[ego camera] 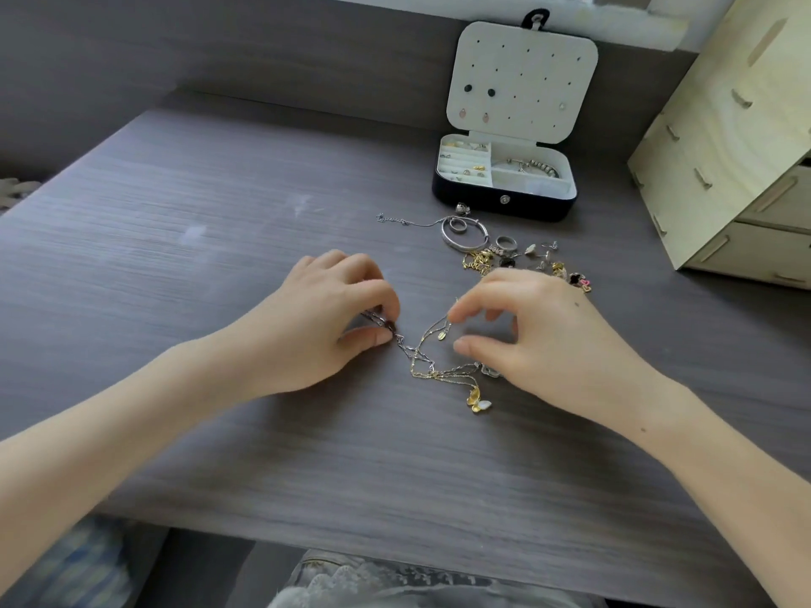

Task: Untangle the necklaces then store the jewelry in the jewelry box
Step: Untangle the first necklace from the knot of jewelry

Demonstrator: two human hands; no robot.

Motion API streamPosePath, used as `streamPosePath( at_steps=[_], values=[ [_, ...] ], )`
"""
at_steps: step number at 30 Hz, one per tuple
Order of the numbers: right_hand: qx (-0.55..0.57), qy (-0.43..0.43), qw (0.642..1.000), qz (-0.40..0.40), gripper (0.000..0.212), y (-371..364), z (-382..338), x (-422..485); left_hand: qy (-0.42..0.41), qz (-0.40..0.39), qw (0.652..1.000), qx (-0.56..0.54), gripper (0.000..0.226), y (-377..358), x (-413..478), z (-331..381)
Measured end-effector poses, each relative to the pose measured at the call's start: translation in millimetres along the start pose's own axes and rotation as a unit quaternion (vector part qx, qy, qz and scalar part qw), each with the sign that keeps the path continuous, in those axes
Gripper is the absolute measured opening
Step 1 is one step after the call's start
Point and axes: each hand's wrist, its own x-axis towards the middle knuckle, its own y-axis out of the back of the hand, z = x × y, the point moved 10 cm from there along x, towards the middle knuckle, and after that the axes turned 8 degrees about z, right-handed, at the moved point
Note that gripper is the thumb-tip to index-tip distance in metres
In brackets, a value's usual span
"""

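Gold and silver necklaces (432, 366) lie knotted on the table (219, 212) before the jewelry box (504, 204), mid-untangling: the left hand (324, 318) pinches a silver chain (398, 340), while the right hand (540, 340), its grip parted and empty, should next catch the gold strand (432, 333).

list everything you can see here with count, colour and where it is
table: one, grey, under everything
jewelry box: one, black, white inside, open at the back
drawer unit: one, pale wood, right edge
bangle: one, silver, before the box
loose pieces: several, mixed colours, beside the bangle
tangle: one, silver and gold, between the hands
butterfly pendant: one, gold and white, tangle's near end
left hand: pinches the tangle's end
right hand: fingers apart at the tangle
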Motion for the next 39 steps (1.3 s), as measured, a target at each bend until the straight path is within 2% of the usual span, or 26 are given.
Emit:
streamPosePath(
  at_steps=[3,6,10,13,17,21,28,30,32,36,39],
  values=[
    [-0.045,0.005,0.998,-0.047,0.013,-6.7,2.8,-10.0,-0.041,0.013,0.998,0.053,0.026,-0.2,0.4,6.0],
    [-0.038,-0.005,0.996,-0.075,0.010,-7.2,7.4,-15.4,-0.056,0.012,0.996,0.062,0.023,-3.8,-1.6,9.6],
    [-0.028,-0.009,0.994,-0.104,0.010,-8.0,12.0,-24.8,0.022,0.025,0.996,-0.082,0.024,13.9,10.7,2.0],
    [-0.018,-0.002,0.992,-0.124,0.010,-8.5,10.8,-33.3,0.062,-0.046,0.984,-0.159,0.008,9.6,24.6,9.2],
    [0.000,-0.004,0.993,-0.117,0.012,-4.1,11.3,-36.9,-0.036,-0.081,0.986,-0.140,0.004,-2.7,55.4,45.2],
    [0.011,-0.010,0.994,-0.109,0.007,-0.3,15.9,-42.7,-0.124,-0.058,0.983,-0.121,0.010,-21.1,90.6,66.7],
    [0.029,-0.017,0.994,-0.099,0.007,6.9,24.2,-48.3,-0.221,-0.036,0.974,-0.030,0.012,-46.1,102.2,85.7],
    [0.028,-0.021,0.994,-0.100,0.007,8.0,27.3,-48.4,-0.203,-0.006,0.979,-0.007,0.016,-38.5,96.4,80.9],
    [0.033,-0.031,0.994,-0.098,0.009,9.9,31.1,-48.4,-0.186,0.005,0.982,-0.035,0.017,-29.2,85.1,83.0],
    [0.031,-0.044,0.994,-0.095,0.011,14.7,37.7,-49.8,-0.150,-0.039,0.981,-0.119,0.024,-27.5,48.5,89.6],
    [0.021,-0.054,0.992,-0.110,0.012,14.4,41.3,-52.8,-0.097,-0.056,0.991,-0.075,0.031,-32.2,25.8,74.8]
  ],
)
